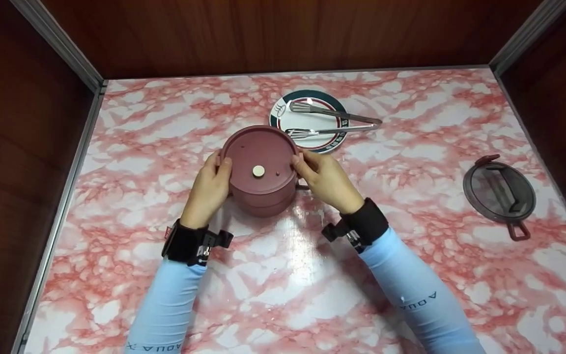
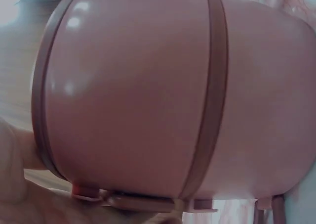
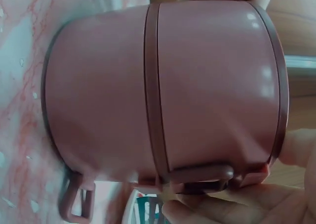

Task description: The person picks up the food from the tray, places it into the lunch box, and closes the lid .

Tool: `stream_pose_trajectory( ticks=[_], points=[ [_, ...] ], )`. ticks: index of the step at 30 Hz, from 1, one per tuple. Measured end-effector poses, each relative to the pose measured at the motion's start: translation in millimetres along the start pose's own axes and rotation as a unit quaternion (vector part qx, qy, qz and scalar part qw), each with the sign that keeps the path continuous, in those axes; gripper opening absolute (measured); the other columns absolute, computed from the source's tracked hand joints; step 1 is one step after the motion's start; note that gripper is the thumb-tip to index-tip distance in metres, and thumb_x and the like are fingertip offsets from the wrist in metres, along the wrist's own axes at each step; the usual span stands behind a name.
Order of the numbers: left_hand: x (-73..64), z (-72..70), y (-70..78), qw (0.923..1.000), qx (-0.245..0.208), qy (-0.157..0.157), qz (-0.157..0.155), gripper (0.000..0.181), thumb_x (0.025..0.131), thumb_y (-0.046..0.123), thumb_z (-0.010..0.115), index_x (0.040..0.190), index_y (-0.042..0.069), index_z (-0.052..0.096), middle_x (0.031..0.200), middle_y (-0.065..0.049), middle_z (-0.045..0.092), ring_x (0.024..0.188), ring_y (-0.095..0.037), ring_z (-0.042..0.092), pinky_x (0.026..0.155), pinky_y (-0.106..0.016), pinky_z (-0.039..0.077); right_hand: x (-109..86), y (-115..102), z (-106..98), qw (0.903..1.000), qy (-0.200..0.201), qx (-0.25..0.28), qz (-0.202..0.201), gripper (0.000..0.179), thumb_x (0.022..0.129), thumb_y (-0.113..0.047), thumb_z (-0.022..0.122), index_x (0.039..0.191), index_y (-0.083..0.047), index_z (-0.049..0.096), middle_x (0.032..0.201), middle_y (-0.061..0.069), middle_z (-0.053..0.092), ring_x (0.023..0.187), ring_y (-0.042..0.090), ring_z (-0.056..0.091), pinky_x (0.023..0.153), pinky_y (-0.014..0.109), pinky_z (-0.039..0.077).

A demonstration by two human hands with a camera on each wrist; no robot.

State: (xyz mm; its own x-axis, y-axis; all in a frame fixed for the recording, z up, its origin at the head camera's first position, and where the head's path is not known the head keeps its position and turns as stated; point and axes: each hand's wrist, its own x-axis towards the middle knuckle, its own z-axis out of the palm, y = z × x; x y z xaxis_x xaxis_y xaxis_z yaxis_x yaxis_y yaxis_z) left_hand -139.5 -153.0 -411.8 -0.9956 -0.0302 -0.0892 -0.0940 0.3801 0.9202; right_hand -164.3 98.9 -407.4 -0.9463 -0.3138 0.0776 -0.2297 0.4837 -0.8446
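Observation:
A dusty-red, two-tier pot (image 1: 265,204) stands between my hands. Its flat lid (image 1: 248,152) has a cream knob (image 1: 258,171) and faces up toward the head camera. On one side, my left hand (image 1: 204,189) grips the upper tier, thumb over the lid's rim and fingers down by a side handle (image 2: 140,203). Opposite, my right hand (image 1: 331,183) holds the upper tier the same way, its fingers beneath another side handle (image 3: 202,173). A dark band (image 3: 154,90) marks where the tiers meet. Lower down, a loop handle (image 3: 79,199) sticks out from the bottom tier.
Behind the pot lies a white plate (image 1: 307,121) with a dark green rim, partly covered by the pot. Metal tongs (image 1: 359,118) rest across it. To the right sits a round see-through lid (image 1: 489,191) with red side loops. Wooden panels (image 1: 288,34) enclose the marbled table (image 1: 410,123).

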Motion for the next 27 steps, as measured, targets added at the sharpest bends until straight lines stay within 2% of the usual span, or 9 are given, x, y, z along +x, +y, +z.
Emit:
stream_pose_trajectory(
  ticks=[2,6,9,13,17,22,24,27],
  points=[
    [0.7,1.3,-3.2,0.9999,-0.014,-0.001,0.000,0.055,0.107,0.034,0.038,0.152,0.002,0.034,0.149,-0.022,0.042,0.138,-0.031,0.038,0.116,-0.041,0.029,0.8,4.8,1.3,0.9997,-0.005,0.023,-0.002,0.041,0.105,-0.037,0.049,0.130,-0.008,0.063,0.107,0.004,0.070,0.097,0.013,0.065,0.087,0.032,0.052],
    [2.4,4.0,-11.4,0.9989,-0.045,-0.004,0.008,0.054,0.108,0.035,0.038,0.151,0.003,0.033,0.149,-0.022,0.041,0.139,-0.031,0.037,0.116,-0.042,0.028,3.2,15.0,5.4,0.9954,-0.025,0.091,0.016,0.044,0.105,-0.039,0.047,0.130,-0.005,0.062,0.117,0.008,0.067,0.110,0.016,0.061,0.096,0.033,0.049],
    [3.2,6.1,-15.6,0.9983,-0.056,-0.001,0.020,0.054,0.108,0.034,0.037,0.151,0.002,0.033,0.150,-0.022,0.040,0.139,-0.033,0.036,0.116,-0.043,0.027,2.8,20.6,8.0,0.9822,-0.044,0.174,0.057,0.049,0.104,-0.041,0.048,0.136,-0.004,0.056,0.125,0.012,0.064,0.117,0.019,0.060,0.099,0.039,0.049],
    [1.9,9.5,-17.6,0.9978,-0.062,0.006,0.025,0.054,0.107,0.036,0.038,0.151,0.004,0.035,0.149,-0.020,0.042,0.137,-0.031,0.040,0.115,-0.042,0.030,-0.7,24.4,8.4,0.9641,-0.054,0.236,0.108,0.059,0.103,-0.045,0.049,0.147,-0.006,0.044,0.127,0.018,0.061,0.114,0.030,0.063,0.096,0.051,0.051],
    [-1.1,15.6,-18.1,0.9966,-0.076,0.004,0.031,0.052,0.107,0.040,0.040,0.146,0.006,0.041,0.141,-0.018,0.050,0.130,-0.028,0.047,0.109,-0.042,0.037,-4.9,27.1,4.3,0.9605,-0.046,0.243,0.127,0.063,0.100,-0.052,0.050,0.145,-0.008,0.046,0.118,0.020,0.062,0.104,0.038,0.066,0.088,0.059,0.052],
    [-6.4,26.1,-15.6,0.9924,-0.118,-0.006,0.032,0.051,0.106,0.042,0.040,0.144,0.008,0.043,0.139,-0.017,0.049,0.130,-0.027,0.046,0.106,-0.042,0.040,-12.5,32.6,-6.0,0.9578,-0.041,0.249,0.137,0.066,0.098,-0.056,0.051,0.144,-0.009,0.046,0.122,0.018,0.060,0.105,0.040,0.065,0.086,0.059,0.053],
    [-8.2,30.4,-14.0,0.9919,-0.123,-0.010,0.029,0.053,0.106,0.043,0.040,0.147,0.008,0.042,0.143,-0.017,0.048,0.132,-0.028,0.045,0.106,-0.043,0.041,-16.7,34.6,-11.6,0.9586,-0.040,0.245,0.140,0.068,0.097,-0.056,0.052,0.146,-0.009,0.045,0.126,0.018,0.060,0.106,0.039,0.065,0.088,0.058,0.053],
    [-9.5,38.2,-11.5,0.9938,-0.106,-0.014,0.029,0.055,0.106,0.045,0.040,0.147,0.010,0.042,0.142,-0.017,0.049,0.131,-0.028,0.047,0.104,-0.044,0.043,-22.2,38.2,-21.5,0.9629,-0.041,0.227,0.140,0.070,0.098,-0.056,0.051,0.147,-0.008,0.043,0.131,0.020,0.058,0.108,0.038,0.064,0.090,0.056,0.052]
  ],
)
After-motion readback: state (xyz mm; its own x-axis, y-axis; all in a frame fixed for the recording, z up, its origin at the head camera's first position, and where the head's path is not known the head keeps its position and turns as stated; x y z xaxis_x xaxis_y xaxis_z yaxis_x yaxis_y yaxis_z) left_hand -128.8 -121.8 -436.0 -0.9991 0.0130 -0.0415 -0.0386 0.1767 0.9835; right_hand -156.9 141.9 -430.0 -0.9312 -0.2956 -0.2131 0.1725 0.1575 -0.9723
